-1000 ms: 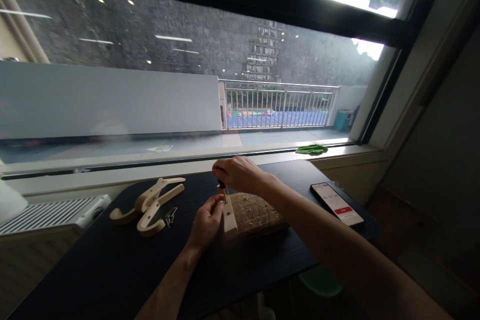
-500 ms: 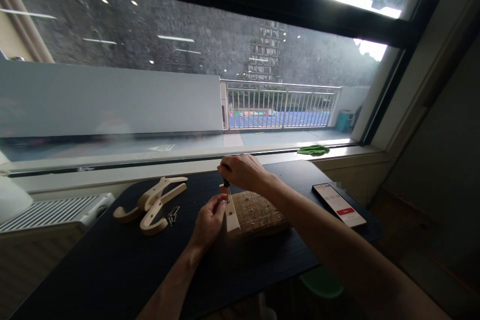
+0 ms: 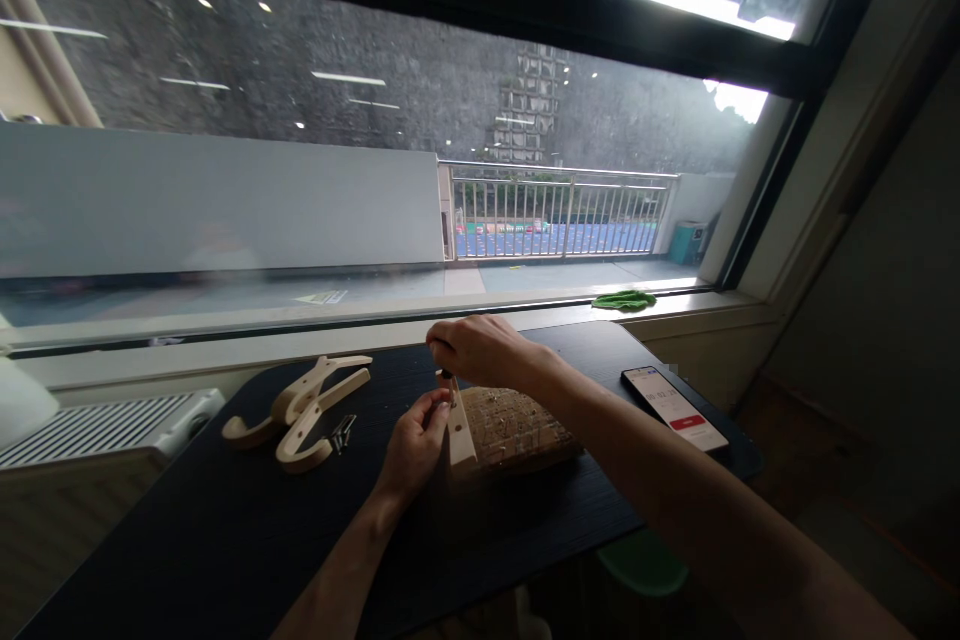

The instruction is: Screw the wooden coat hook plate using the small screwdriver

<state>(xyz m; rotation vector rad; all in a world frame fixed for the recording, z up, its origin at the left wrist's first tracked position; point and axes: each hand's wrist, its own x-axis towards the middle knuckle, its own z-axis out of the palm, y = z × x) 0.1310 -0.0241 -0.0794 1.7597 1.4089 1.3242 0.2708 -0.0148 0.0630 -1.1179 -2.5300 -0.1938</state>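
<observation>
My right hand (image 3: 476, 348) is closed around the dark handle of a screwdriver (image 3: 446, 375), mostly hidden by the fingers. It points down at a pale wooden strip (image 3: 462, 442) with screw holes. My left hand (image 3: 412, 435) grips the strip's left edge, thumb and fingertips close to the driver's tip; whether they also touch a screw is too small to tell. Against the strip's right side lies a woven-looking brown block (image 3: 517, 425) dotted with small metal bits, partly covered by my right forearm.
Curved wooden hook pieces (image 3: 307, 415) lie at the left of the black table (image 3: 300, 540), with several loose screws (image 3: 343, 433) beside them. A phone (image 3: 673, 408) with a lit screen rests at the right. A green cloth (image 3: 624, 300) is on the windowsill; a radiator (image 3: 112, 430) stands at left.
My right hand has dipped slightly and shifted a little left, its wrist turned, and less of the screwdriver shows. My left hand keeps its place at the strip.
</observation>
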